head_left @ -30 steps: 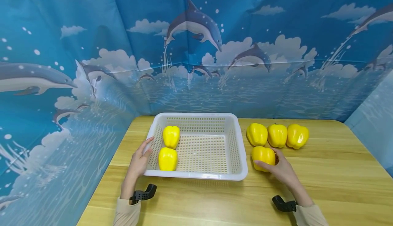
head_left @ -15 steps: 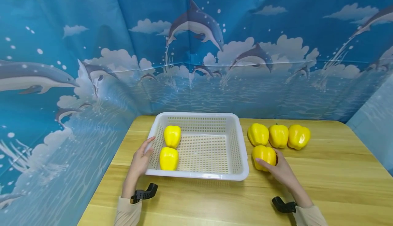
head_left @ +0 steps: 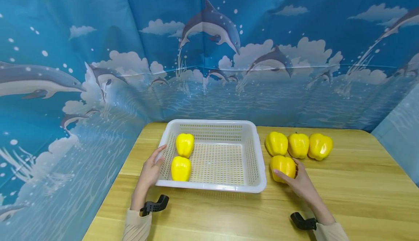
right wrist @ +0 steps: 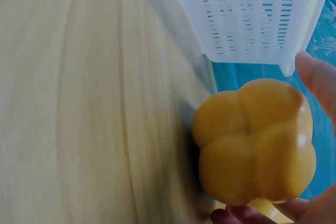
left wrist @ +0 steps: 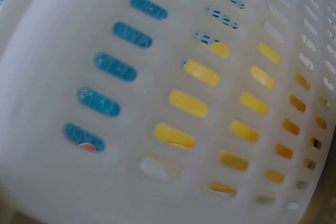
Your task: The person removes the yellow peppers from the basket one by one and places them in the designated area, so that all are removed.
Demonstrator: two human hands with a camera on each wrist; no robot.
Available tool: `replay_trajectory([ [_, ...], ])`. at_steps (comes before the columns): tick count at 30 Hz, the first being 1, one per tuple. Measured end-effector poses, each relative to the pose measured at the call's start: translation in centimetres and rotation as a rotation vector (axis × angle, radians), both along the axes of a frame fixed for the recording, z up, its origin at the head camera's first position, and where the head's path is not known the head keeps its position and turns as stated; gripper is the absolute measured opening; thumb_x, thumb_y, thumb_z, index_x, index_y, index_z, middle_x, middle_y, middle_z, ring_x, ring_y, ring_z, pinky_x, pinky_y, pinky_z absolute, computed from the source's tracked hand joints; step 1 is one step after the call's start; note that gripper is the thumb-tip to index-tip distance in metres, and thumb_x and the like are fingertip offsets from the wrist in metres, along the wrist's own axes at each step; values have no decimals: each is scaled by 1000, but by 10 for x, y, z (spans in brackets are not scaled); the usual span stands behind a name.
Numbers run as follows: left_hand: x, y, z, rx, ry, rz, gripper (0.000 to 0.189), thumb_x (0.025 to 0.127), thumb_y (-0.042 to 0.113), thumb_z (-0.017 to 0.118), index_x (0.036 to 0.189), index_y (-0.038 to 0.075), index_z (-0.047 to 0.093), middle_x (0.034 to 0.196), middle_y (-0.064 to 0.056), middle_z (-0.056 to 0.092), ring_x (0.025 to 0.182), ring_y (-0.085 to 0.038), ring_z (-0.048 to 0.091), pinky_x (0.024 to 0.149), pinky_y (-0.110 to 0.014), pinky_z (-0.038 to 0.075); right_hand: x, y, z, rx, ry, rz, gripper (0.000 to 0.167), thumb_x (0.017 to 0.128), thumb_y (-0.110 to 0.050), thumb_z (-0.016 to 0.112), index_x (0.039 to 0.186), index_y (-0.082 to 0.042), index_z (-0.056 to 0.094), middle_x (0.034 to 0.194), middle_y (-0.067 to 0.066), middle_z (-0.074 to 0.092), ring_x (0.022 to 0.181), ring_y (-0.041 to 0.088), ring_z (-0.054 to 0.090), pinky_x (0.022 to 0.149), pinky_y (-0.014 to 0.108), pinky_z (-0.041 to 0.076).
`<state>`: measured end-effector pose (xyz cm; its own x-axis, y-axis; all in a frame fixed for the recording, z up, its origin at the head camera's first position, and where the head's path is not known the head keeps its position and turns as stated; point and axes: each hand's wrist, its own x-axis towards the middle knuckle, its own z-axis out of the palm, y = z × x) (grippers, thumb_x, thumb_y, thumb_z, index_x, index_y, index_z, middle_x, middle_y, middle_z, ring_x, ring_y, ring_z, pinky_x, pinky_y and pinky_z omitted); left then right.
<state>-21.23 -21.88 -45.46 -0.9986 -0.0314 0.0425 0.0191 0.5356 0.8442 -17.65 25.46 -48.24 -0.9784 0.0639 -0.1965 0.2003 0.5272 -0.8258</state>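
My right hand (head_left: 301, 184) holds a yellow bell pepper (head_left: 282, 166) from its right side, thumb toward the near side and fingers toward the far side. In the right wrist view the pepper's (right wrist: 252, 140) lobed end faces the camera, with fingertips at its lower edge. My left hand (head_left: 149, 172) rests against the left side of a white plastic basket (head_left: 209, 187), its extended fingers at the rim. Two yellow bell peppers (head_left: 184, 145) stand inside, along the left wall. Through the slots of the basket wall (left wrist: 42, 103) yellow shows in the left wrist view; the left fingers are hidden there.
Three more yellow bell peppers (head_left: 298, 145) form a row behind the held one, right of the basket. All stand on a wooden table (head_left: 356, 193). A blue dolphin-print curtain (head_left: 209, 88) hangs along the table's back and left sides.
The whole scene has shifted slightly right in the head view. Both hands keep their places at the basket and the pepper.
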Motion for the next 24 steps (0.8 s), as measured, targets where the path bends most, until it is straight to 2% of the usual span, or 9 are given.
replay_trajectory([
  [3, 1, 0, 0, -11, -5, 0, 43, 102, 12, 41, 144, 23, 40, 144, -20, 38, 124, -39, 44, 95, -57, 39, 3, -2, 1, -31, 20, -45, 106, 88, -50, 61, 147, 3, -9, 145, 38, 7, 129, 50, 19, 100, 62, 24],
  [7, 1, 0, 0, -11, -10, 1, 43, 102, 13, 41, 144, 23, 40, 144, -20, 38, 122, -38, 45, 94, -56, 40, 7, -5, 3, -58, 98, -133, 104, 87, -49, 63, 149, 3, -2, 144, 35, 16, 129, 49, 22, 100, 60, 26],
  [12, 2, -1, 1, -11, -11, -1, 43, 102, 13, 41, 144, 23, 39, 145, -20, 38, 122, -38, 45, 94, -56, 40, 7, -10, 12, -40, 250, -240, 89, 88, -44, 64, 147, 5, 18, 142, 30, 28, 128, 45, 27, 97, 57, 29],
  [16, 1, -1, 0, -8, 8, -12, 43, 102, 13, 41, 144, 22, 40, 145, -19, 37, 125, -39, 42, 97, -58, 36, 7, -17, 25, -39, 404, -307, 67, 92, -35, 62, 140, 3, 36, 137, 24, 38, 122, 38, 35, 88, 45, 32],
  [20, 0, 0, -1, 3, 15, -21, 43, 102, 14, 42, 144, 22, 40, 145, -19, 38, 124, -39, 43, 95, -58, 37, 6, -27, 40, -18, 533, -316, 47, 93, -26, 62, 130, 0, 50, 126, 14, 48, 112, 24, 41, 82, 35, 33],
  [24, 0, -1, 0, -8, 15, -16, 43, 102, 13, 42, 144, 22, 39, 143, -21, 39, 120, -40, 47, 92, -58, 40, 5, -41, 52, -46, 593, -280, 33, 92, -20, 64, 120, -1, 60, 118, 8, 53, 104, 12, 44, 80, 29, 36],
])
